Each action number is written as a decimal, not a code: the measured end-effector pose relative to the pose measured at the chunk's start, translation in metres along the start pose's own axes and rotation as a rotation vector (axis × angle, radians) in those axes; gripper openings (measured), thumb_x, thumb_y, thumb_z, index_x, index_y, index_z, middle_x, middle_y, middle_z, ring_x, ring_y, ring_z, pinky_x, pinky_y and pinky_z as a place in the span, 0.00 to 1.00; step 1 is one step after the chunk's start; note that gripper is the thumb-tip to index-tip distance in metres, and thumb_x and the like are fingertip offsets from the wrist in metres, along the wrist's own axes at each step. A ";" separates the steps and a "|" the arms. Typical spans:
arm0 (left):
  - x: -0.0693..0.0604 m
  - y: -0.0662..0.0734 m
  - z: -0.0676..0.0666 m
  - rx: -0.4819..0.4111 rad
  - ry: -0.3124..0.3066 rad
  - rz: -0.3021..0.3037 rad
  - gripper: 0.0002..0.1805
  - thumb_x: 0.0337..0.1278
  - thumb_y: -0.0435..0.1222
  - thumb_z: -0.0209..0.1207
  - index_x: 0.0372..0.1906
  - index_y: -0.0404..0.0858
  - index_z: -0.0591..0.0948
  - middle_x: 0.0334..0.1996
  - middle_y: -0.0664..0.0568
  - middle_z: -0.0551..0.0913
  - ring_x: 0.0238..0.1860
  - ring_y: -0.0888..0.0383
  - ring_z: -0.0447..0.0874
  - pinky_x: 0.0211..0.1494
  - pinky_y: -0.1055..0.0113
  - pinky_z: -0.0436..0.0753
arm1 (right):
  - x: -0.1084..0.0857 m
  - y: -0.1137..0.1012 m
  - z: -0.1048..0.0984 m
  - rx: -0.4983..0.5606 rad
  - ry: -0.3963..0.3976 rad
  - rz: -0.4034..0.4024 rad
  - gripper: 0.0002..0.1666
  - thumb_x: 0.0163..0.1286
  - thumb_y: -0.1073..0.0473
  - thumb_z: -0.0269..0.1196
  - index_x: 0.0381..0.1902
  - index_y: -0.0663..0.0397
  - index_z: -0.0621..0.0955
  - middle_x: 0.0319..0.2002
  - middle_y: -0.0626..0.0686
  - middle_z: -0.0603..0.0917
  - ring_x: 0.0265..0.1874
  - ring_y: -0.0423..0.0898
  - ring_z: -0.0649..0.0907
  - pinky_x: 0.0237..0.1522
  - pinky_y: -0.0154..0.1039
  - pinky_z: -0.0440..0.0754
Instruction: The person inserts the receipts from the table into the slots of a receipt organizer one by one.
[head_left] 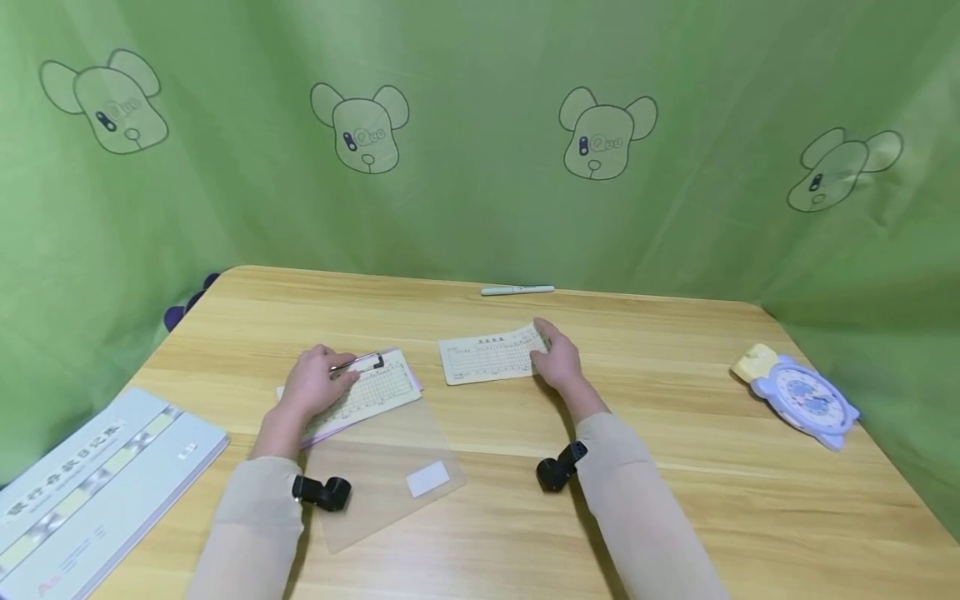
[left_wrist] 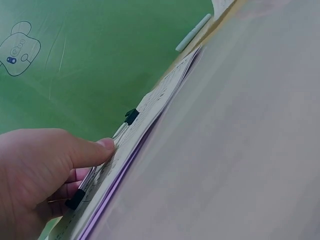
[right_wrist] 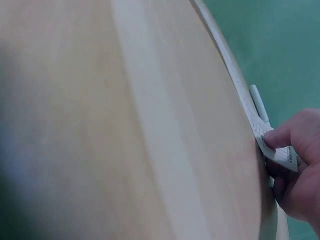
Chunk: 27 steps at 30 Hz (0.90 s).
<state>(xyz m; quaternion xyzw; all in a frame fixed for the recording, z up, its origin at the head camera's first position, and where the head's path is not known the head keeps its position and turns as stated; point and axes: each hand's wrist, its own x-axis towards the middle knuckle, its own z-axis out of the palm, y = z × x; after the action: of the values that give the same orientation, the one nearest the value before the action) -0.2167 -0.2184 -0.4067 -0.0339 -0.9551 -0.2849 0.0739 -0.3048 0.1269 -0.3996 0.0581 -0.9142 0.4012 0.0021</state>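
My left hand (head_left: pixel 309 382) is at a purple clipboard (left_wrist: pixel 125 172) bearing printed forms (head_left: pixel 382 390). Its thumb and fingers grip the wire clip (left_wrist: pixel 75 199), which has black end caps. In the left wrist view the thumb tip lies along the wire, above the paper. To the right, my right hand (head_left: pixel 558 358) pinches the right end of a loose printed form (head_left: pixel 487 358), thumb on top and fingers beneath. That form's corner curls up at the hand in the right wrist view. A translucent sheet (head_left: pixel 390 508) with a white label (head_left: pixel 427 479) lies in front of the clipboard.
A capped pen (head_left: pixel 517 290) lies near the table's back edge. Light blue account books (head_left: pixel 97 492) sit at the left front. A lilac toy clock (head_left: pixel 810 400) with a pale yellow piece (head_left: pixel 754 363) stands at the right edge. Green curtains (head_left: pixel 480 208) surround the table.
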 end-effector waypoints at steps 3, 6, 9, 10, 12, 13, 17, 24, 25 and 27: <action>0.000 0.000 0.001 -0.013 0.005 0.005 0.21 0.49 0.39 0.56 0.49 0.33 0.75 0.39 0.40 0.72 0.40 0.46 0.67 0.41 0.54 0.67 | -0.004 0.000 -0.003 0.063 0.024 0.013 0.25 0.54 0.73 0.50 0.53 0.63 0.69 0.57 0.62 0.64 0.59 0.54 0.59 0.57 0.46 0.57; 0.000 0.001 0.001 -0.026 0.008 0.006 0.21 0.49 0.38 0.56 0.50 0.33 0.74 0.41 0.39 0.72 0.42 0.44 0.66 0.44 0.53 0.67 | -0.006 0.000 -0.005 0.145 0.025 0.048 0.23 0.53 0.75 0.46 0.47 0.65 0.74 0.55 0.62 0.67 0.55 0.52 0.63 0.49 0.41 0.66; 0.000 0.002 0.001 -0.035 0.005 0.006 0.22 0.49 0.37 0.56 0.51 0.34 0.74 0.42 0.39 0.72 0.43 0.44 0.66 0.45 0.51 0.66 | -0.009 -0.001 -0.008 0.272 0.002 0.094 0.25 0.51 0.77 0.43 0.47 0.66 0.74 0.55 0.61 0.67 0.46 0.49 0.68 0.36 0.35 0.71; 0.000 0.003 0.001 -0.037 0.004 0.006 0.22 0.49 0.37 0.55 0.51 0.34 0.74 0.42 0.39 0.72 0.43 0.44 0.66 0.45 0.51 0.65 | -0.011 -0.002 -0.008 0.327 -0.007 0.110 0.25 0.51 0.77 0.43 0.47 0.66 0.74 0.54 0.61 0.67 0.43 0.48 0.70 0.32 0.33 0.72; 0.000 0.004 0.001 -0.042 0.000 0.005 0.21 0.48 0.37 0.55 0.50 0.33 0.74 0.42 0.38 0.72 0.43 0.44 0.66 0.46 0.50 0.65 | -0.013 -0.004 -0.009 0.419 -0.029 0.129 0.25 0.51 0.78 0.43 0.48 0.66 0.74 0.52 0.60 0.68 0.37 0.47 0.72 0.29 0.32 0.75; 0.000 0.004 0.000 -0.044 -0.002 0.004 0.21 0.48 0.37 0.55 0.50 0.33 0.74 0.42 0.38 0.72 0.44 0.43 0.66 0.46 0.50 0.65 | -0.015 -0.006 -0.009 0.464 -0.044 0.132 0.25 0.52 0.78 0.44 0.48 0.67 0.73 0.51 0.61 0.69 0.34 0.46 0.73 0.29 0.32 0.76; 0.000 0.005 -0.001 -0.045 -0.011 -0.009 0.21 0.48 0.37 0.55 0.50 0.33 0.74 0.43 0.38 0.71 0.45 0.43 0.65 0.47 0.49 0.64 | -0.020 -0.013 -0.006 0.574 -0.111 0.125 0.21 0.54 0.78 0.46 0.46 0.69 0.73 0.46 0.60 0.70 0.33 0.45 0.74 0.34 0.35 0.77; 0.001 0.004 -0.001 -0.044 -0.024 -0.023 0.21 0.50 0.39 0.56 0.50 0.34 0.74 0.42 0.38 0.71 0.44 0.43 0.65 0.46 0.51 0.64 | -0.026 -0.025 0.010 0.611 -0.261 0.096 0.17 0.56 0.78 0.48 0.45 0.72 0.74 0.47 0.62 0.71 0.37 0.49 0.76 0.38 0.40 0.77; 0.001 0.003 0.000 -0.045 -0.024 -0.023 0.21 0.50 0.39 0.56 0.50 0.34 0.74 0.42 0.38 0.71 0.44 0.43 0.65 0.46 0.51 0.64 | -0.026 -0.027 0.013 0.602 -0.285 0.089 0.17 0.56 0.78 0.48 0.45 0.72 0.74 0.48 0.62 0.71 0.37 0.49 0.76 0.38 0.40 0.77; 0.001 0.002 0.001 -0.048 -0.023 -0.027 0.21 0.50 0.39 0.56 0.50 0.34 0.75 0.42 0.39 0.71 0.44 0.44 0.65 0.45 0.52 0.65 | -0.028 -0.031 0.018 0.586 -0.333 0.082 0.17 0.57 0.78 0.49 0.44 0.71 0.74 0.49 0.61 0.71 0.37 0.48 0.77 0.37 0.40 0.77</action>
<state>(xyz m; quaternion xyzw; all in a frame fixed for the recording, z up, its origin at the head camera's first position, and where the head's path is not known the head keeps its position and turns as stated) -0.2174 -0.2165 -0.4061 -0.0259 -0.9491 -0.3083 0.0580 -0.2732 0.0957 -0.3904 0.0842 -0.7492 0.6318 -0.1801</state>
